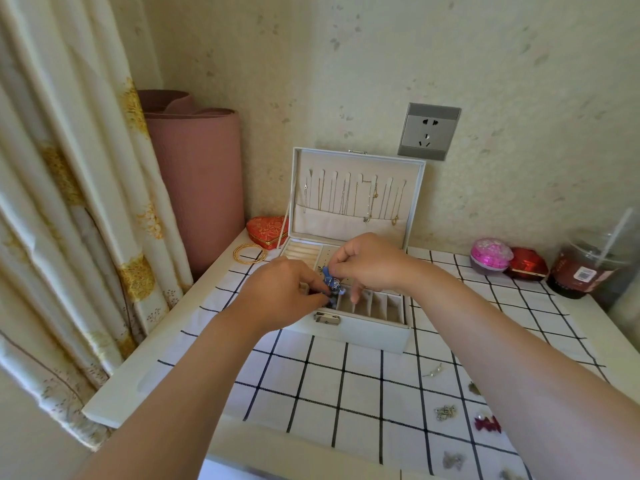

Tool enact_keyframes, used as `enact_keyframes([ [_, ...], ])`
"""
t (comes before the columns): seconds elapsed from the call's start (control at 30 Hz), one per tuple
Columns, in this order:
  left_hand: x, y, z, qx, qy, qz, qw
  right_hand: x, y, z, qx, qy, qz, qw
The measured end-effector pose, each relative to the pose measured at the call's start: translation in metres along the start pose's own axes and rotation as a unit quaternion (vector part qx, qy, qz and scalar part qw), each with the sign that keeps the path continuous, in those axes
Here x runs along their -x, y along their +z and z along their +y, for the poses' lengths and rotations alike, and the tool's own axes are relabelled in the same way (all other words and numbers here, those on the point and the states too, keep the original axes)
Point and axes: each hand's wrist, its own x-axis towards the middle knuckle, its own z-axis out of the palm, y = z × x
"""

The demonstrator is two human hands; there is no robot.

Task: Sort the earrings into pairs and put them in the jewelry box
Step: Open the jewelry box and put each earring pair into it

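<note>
Nearest me, in front of the jewelry box point(346, 332) and to its right, the unsorted earrings lie on the checked cloth point(311, 382) that covers the surface point(156, 372). I count six little lots: a pale one point(433, 370) closest to the box, then a dark one point(473, 388), a silver cluster point(445, 412), a red lot point(485, 424), a grey one point(453, 460) and a last one point(509, 475) cut off by the frame edge. They are too small to tell singles from pairs.

Over the front slots of the open box, both my hands meet on the blue earrings point(333, 284). My left hand point(287, 294) has its grip closed on the lower end. My right hand point(367, 265) pinches the top between thumb and forefinger, one spare finger pointing down into a slot. Whether I hold one blue piece or two, I cannot tell.

I judge the job early: this lot is going in and six wait. The visible slots look bare.

In the box's raised lid hang several chains point(349, 199). Left of the box sit a stack of gold bangles point(250, 253) and one red heart case point(268, 232). Far right of it stand one pink pot point(491, 255), one red case point(528, 264) and one drink cup point(588, 268).
</note>
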Motion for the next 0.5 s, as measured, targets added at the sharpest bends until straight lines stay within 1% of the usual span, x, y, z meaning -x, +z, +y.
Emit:
enact_keyframes([
  [0.1,0.0013,-0.0022,0.0002,0.011,0.028,-0.035,0.999,-0.0017,-0.0012,0.0012,0.059,-0.024,0.0,0.998],
  [0.17,0.0029,-0.0026,0.0026,0.03,0.019,-0.04,0.999,-0.0009,-0.0033,-0.0003,0.097,-0.036,0.003,0.995],
  [0.3,0.004,-0.0015,0.004,0.075,-0.026,-0.008,0.997,-0.0012,0.0011,-0.0019,0.156,-0.035,0.02,0.987],
  [0.37,0.0037,-0.0008,0.0031,0.056,-0.034,0.013,0.998,-0.0029,0.0051,-0.0024,0.187,-0.041,0.03,0.981],
  [0.43,0.0025,-0.0005,0.0018,0.024,-0.029,0.022,0.999,-0.0024,0.0042,-0.0041,0.196,-0.04,0.011,0.98],
  [0.5,0.0024,0.0002,0.0,0.021,-0.021,0.003,1.0,-0.0006,-0.001,-0.0062,0.181,-0.029,-0.024,0.983],
])
